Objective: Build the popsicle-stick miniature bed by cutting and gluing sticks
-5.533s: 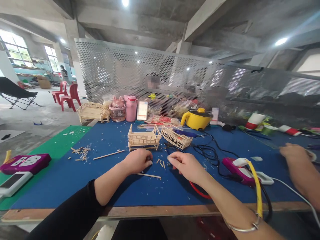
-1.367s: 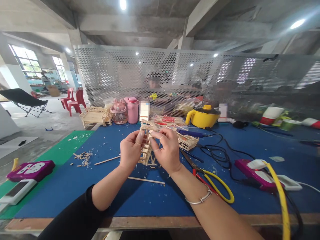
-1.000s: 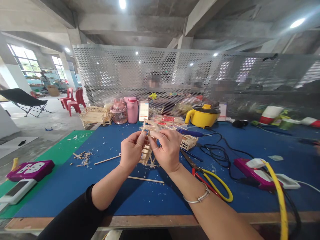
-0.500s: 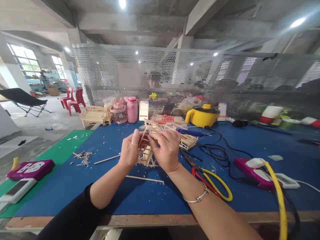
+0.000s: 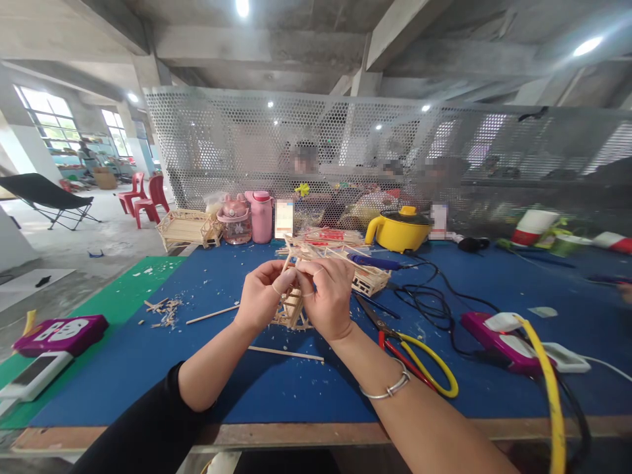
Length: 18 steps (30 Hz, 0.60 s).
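A small model built of thin wooden sticks [image 5: 292, 311] rests on the blue mat, partly hidden behind both hands. My left hand [image 5: 261, 293] is closed, its thumb and fingers pinching at the model's upper sticks. Close beside it my right hand [image 5: 326, 295] is closed too, fingertips meeting the left thumb at the same spot. Exactly which stick each hand grips is covered by the fingers. One loose wooden stick [image 5: 286, 354] lies in front of the model, and another stick [image 5: 212, 315] lies left of it.
Scissors [image 5: 395, 336] with red and yellow handles lie right of my right hand. A blue soldering-iron-like tool [image 5: 374, 262] and its black cord lie behind them. Purple power strips [image 5: 501, 342] sit at the sides. A yellow pot [image 5: 399, 230] and pink bottle [image 5: 261, 217] stand behind.
My left thumb has come down from pointing up and now presses inward against the right fingertips. The model stays in place.
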Motion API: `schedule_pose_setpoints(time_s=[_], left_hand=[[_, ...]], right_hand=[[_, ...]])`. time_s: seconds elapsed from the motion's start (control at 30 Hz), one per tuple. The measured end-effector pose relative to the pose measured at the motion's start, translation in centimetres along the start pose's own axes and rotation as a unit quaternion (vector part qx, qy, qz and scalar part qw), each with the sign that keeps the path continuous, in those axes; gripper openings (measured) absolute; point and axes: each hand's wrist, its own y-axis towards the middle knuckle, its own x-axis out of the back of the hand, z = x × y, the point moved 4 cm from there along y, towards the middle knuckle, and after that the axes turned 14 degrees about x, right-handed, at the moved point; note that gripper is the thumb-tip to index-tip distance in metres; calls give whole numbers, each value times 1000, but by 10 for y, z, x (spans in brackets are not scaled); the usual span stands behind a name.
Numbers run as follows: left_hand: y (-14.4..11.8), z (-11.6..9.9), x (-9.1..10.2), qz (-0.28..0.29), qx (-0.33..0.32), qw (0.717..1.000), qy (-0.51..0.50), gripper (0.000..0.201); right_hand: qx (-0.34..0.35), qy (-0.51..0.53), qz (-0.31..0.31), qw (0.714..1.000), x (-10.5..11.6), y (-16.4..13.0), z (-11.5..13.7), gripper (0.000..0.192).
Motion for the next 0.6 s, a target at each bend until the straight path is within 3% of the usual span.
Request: schedule_pose_setpoints(time_s=[0.23, 0.47, 0.6], left_hand=[[1, 2, 1, -7, -8, 1000, 29, 27], [0, 2, -1, -10, 7, 1000, 17, 29], [1, 0, 1, -7, 13, 1000, 8, 29]], right_hand=[[13, 12, 10, 1000, 2, -1, 0, 6], [18, 30, -29, 999, 11, 2, -7, 30], [20, 65, 41, 997, 7, 6, -15, 33]])
